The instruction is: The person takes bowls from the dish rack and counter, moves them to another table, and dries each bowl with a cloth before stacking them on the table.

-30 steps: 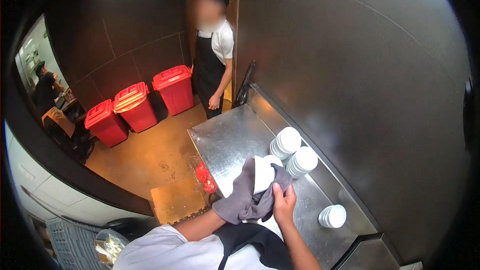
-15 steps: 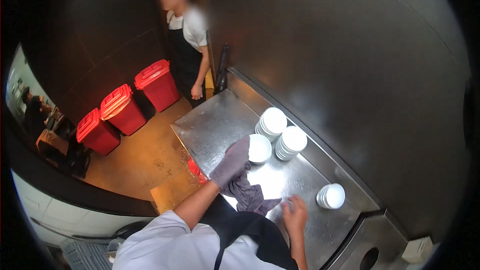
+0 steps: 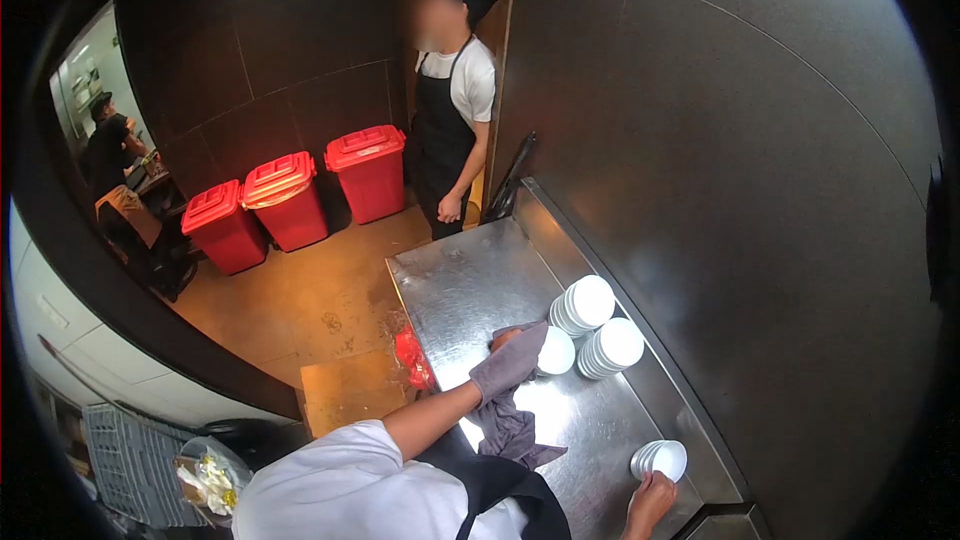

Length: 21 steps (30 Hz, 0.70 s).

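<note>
My left hand [image 3: 507, 358] is draped in a grey-purple cloth [image 3: 512, 437], which hangs down over the metal counter [image 3: 455, 275]. Its fingers are mostly covered, and it lies against the left side of a white bowl [image 3: 555, 352]. Two taller stacks of white bowls, a rear stack [image 3: 588, 302] and a front stack [image 3: 618, 344], stand just beyond. Farther right, my right hand [image 3: 652, 506] has its fingers closed at the near rim of a short stack of small white bowls [image 3: 660, 460]. That stack lies tilted on the counter, and the fingertips are partly hidden.
Three red lidded bins [image 3: 287, 202] stand along the far wall. A person [image 3: 450, 120] in a black apron is by the counter's far end. A grey crate [image 3: 140, 460] and a clear container with scraps [image 3: 212, 480] sit at lower left. A raised ledge backs the counter.
My right hand has moved from beside the cloth to the short bowl stack and closed on its rim. The left hand stays by the bowl with the cloth. The view has turned left.
</note>
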Each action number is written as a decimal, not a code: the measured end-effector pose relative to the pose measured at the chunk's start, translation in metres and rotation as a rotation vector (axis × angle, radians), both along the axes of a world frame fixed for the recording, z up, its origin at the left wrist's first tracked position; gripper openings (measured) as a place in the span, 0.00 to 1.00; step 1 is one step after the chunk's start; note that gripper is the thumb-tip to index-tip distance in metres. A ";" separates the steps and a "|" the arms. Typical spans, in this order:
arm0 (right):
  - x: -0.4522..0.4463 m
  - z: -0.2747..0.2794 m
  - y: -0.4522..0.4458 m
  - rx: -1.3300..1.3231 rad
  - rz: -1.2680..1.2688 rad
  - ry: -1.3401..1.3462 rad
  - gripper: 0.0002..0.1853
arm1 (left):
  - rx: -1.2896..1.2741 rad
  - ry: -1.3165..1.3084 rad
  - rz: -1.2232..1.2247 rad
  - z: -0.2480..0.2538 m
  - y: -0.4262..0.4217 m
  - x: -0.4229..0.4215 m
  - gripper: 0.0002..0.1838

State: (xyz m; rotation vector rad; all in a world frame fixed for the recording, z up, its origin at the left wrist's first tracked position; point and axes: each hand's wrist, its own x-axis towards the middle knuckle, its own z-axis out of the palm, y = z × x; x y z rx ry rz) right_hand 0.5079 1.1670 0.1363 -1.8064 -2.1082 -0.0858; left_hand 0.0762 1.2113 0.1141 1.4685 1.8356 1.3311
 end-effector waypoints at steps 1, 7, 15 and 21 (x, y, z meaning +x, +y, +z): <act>-0.002 0.003 0.001 -0.008 -0.004 0.004 0.10 | 0.004 0.042 0.009 0.004 -0.002 0.000 0.12; 0.001 0.002 0.005 -0.068 -0.110 0.158 0.13 | 0.121 0.622 -0.041 -0.014 0.004 -0.007 0.19; 0.029 0.014 0.007 -0.215 -0.181 2.190 0.25 | -0.093 -0.439 -0.310 0.132 -0.057 0.023 0.16; -0.027 0.049 -0.004 -0.087 -0.204 1.683 0.16 | 0.192 0.508 -0.273 0.108 -0.051 0.043 0.12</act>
